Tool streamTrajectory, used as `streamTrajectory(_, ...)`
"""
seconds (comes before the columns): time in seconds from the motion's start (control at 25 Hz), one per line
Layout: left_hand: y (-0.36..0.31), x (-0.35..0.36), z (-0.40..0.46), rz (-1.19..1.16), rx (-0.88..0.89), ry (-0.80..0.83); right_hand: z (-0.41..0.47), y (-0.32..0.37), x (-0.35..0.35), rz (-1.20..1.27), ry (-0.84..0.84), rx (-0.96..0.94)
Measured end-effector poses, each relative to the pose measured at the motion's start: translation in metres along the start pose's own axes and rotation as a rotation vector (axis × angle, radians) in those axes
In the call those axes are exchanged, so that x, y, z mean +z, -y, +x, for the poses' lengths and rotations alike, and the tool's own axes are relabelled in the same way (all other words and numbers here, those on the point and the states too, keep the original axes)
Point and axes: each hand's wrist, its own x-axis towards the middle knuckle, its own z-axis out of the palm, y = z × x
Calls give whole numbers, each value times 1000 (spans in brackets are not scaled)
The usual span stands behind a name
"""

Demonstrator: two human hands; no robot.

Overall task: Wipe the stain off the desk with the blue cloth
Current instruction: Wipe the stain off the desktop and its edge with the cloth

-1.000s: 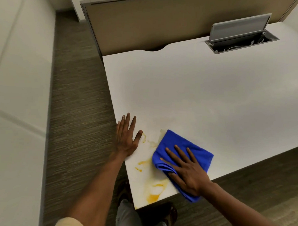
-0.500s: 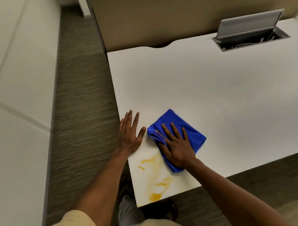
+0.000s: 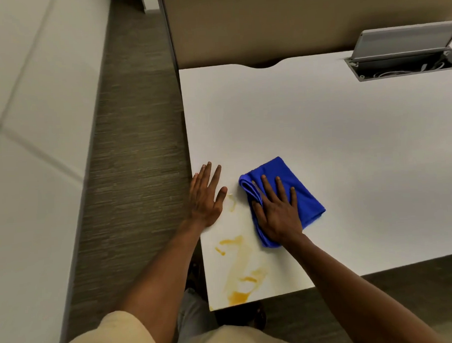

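Blue cloth (image 3: 295, 191), folded, lies flat under the right hand (image 3: 277, 213), fingers straight and pressing; the left hand (image 3: 205, 198) rests flat on the worktop (image 3: 321, 131) at nine o'clock. Orange stain (image 3: 240, 277) sits at seven o'clock of the cloth, so strokes could miss or smear it. No writing is visible.

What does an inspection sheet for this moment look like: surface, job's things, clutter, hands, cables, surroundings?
Surface: white desk, orange stain smeared at the near left corner.
Job's things: folded blue cloth flat on the desk, right of the stain.
Clutter: nothing seen.
Hands: left hand flat on the desk by its left edge; right hand pressing flat on the cloth.
Cables: white cables in the open cable hatch at the far right.
Surroundings: beige partition behind the desk, carpet on the left.
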Motion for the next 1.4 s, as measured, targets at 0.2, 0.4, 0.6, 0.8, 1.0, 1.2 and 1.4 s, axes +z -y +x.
streamTrajectory(0.2,2,1,1,14,7,9,-62,-8,18,-56,66,-353)
streamTrajectory(0.4,4,3,0,15,11,-7,-78,-71,4,-115,53,-341)
streamTrajectory(0.6,4,4,-1,10,18,-4,-52,-16,4,0,1,81)
streamTrajectory(0.8,3,3,-2,24,18,0,-120,-3,29,-23,34,-123)
streamTrajectory(1.0,1,3,-2,23,18,2,-108,-60,9,-96,46,-119)
streamTrajectory(1.2,1,4,-3,30,16,-13,-85,1,22,28,-46,200)
streamTrajectory(1.4,1,5,-3,56,22,-14,-130,-21,34,-68,15,-172)
